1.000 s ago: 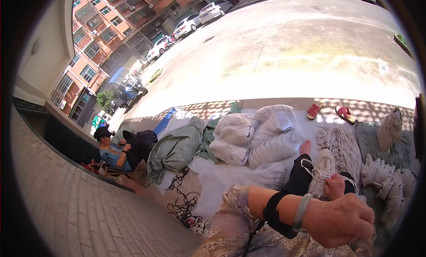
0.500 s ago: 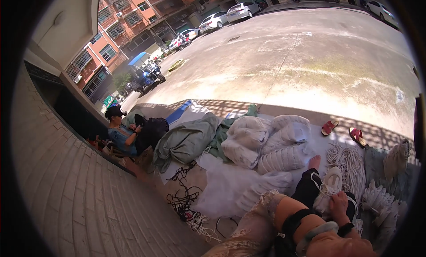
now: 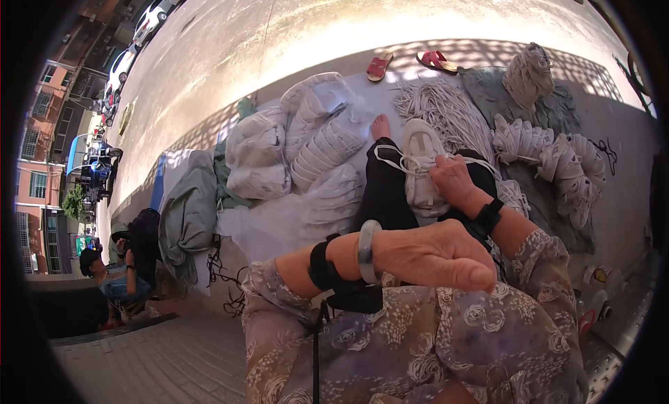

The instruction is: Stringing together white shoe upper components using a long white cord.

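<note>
Head view looks down on a person seated on a pale sheet (image 3: 279, 226), legs in black trousers stretched forward. Right hand (image 3: 454, 181) rests on a white sneaker (image 3: 420, 168) lying on the lap, fingers curled around its side beside the loose white laces (image 3: 390, 160). Left hand (image 3: 439, 254) hovers in front of the chest, fingers together and extended, holding nothing; a pale bangle (image 3: 367, 242) circles its wrist. Bundles of white cord (image 3: 446, 111) lie just beyond the sneaker, and red sandals (image 3: 408, 61) sit further off.
</note>
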The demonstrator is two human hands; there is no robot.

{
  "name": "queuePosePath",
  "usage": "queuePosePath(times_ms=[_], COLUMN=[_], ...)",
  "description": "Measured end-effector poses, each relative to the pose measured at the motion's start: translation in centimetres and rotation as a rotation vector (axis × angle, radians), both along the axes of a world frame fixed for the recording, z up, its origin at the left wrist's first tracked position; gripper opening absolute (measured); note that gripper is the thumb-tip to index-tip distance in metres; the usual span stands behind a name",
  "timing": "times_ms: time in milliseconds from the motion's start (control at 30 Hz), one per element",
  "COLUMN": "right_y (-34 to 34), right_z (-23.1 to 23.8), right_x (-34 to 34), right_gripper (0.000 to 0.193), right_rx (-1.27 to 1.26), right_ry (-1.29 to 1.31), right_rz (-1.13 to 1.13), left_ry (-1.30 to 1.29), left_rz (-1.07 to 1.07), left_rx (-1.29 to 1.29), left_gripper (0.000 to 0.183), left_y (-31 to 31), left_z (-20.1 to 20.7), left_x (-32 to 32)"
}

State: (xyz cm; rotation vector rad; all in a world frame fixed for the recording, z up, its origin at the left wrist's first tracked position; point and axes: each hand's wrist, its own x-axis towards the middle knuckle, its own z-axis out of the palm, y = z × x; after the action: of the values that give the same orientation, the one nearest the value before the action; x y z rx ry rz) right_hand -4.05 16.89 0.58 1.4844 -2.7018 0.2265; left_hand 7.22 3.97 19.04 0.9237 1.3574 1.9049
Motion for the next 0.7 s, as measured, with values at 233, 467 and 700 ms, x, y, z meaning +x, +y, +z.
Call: queuePosePath(times_ms=[233, 467, 700], right_y=[0.0, -0.5, -0.7], right_z=[0.3, 0.1, 0.1], right_x=[0.2, -0.4, -0.5], right_gripper=[0.009, 0.009, 0.014], right_rx=[-0.046, 0.045, 0.139], right_ry=[0.041, 0.143, 0.160], right_rz=[0.097, 0.188, 0.207], left_ry=[-0.366, 0.706, 0.766], left_rz=[1.097, 1.112, 0.902], left_rx=[-0.518, -1.086, -1.102], left_gripper=[0.018, 0.029, 0.022], left_y=[-7.2, -6.4, -4.8], left_z=[-13.7, -18.7, -18.7], left_x=[-3.8, -6.4, -7.9])
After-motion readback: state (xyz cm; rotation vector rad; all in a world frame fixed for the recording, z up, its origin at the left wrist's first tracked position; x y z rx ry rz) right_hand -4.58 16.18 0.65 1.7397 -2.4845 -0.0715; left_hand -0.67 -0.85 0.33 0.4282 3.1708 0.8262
